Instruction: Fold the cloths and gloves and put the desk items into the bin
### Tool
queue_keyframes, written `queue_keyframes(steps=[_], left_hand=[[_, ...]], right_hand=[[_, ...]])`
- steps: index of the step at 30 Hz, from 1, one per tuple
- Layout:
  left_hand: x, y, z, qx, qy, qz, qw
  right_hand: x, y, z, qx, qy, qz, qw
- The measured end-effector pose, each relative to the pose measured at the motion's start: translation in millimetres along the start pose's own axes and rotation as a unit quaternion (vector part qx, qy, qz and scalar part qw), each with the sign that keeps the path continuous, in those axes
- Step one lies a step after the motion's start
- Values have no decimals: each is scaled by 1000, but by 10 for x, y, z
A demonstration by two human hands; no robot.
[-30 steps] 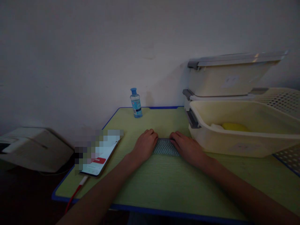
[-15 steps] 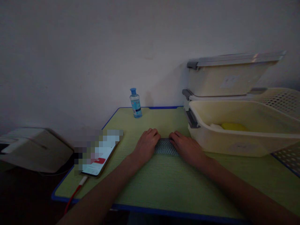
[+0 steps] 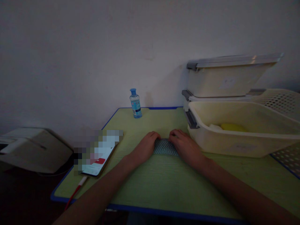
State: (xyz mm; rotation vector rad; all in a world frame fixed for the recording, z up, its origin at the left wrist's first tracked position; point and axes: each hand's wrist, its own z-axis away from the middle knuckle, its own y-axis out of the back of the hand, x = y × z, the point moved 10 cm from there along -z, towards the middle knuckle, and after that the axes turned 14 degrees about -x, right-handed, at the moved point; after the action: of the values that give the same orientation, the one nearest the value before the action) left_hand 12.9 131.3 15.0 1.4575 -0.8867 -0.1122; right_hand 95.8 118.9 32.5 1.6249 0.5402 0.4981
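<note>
A small, flat, grey-blue piece with a woven-looking pattern, perhaps a folded cloth (image 3: 165, 147), lies on the green table in front of me. My left hand (image 3: 148, 145) is at its left end, fingers curled over the far corner. At the right end, my right hand (image 3: 184, 144) has its fingers bent down over the far edge in the same way. Both hands look closed on the cloth, though the fingertips are partly hidden. Between them the middle of the cloth stays visible.
A cream storage bin (image 3: 225, 144) with a yellow item (image 3: 233, 127) inside stands right of my right hand, with a lidded box (image 3: 217, 79) behind. A blue bottle (image 3: 136, 104) stands at the back. Left lies a phone (image 3: 98, 165) with a red cable (image 3: 73, 195).
The fingers of my left hand have drawn in a little at the cloth's far left corner. My right hand has barely shifted. The cloth stays in about the same place.
</note>
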Motion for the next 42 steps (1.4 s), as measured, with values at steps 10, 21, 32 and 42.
queue_keyframes(steps=[10,21,32,42], left_hand=[[182,-87,39,-20,-6,-100,995],[242,-292,75,-107,17,-190,976],[217,-301,66,-110,13,-202,973],[221,-259,68,-88,4,-152,984]], right_hand=[[-240,-58,80,-25,80,-23,996],[-179,-318,95,-114,54,-29,992],[-183,-221,88,-108,66,-62,990],[-116,-147,105,-78,69,-78,991]])
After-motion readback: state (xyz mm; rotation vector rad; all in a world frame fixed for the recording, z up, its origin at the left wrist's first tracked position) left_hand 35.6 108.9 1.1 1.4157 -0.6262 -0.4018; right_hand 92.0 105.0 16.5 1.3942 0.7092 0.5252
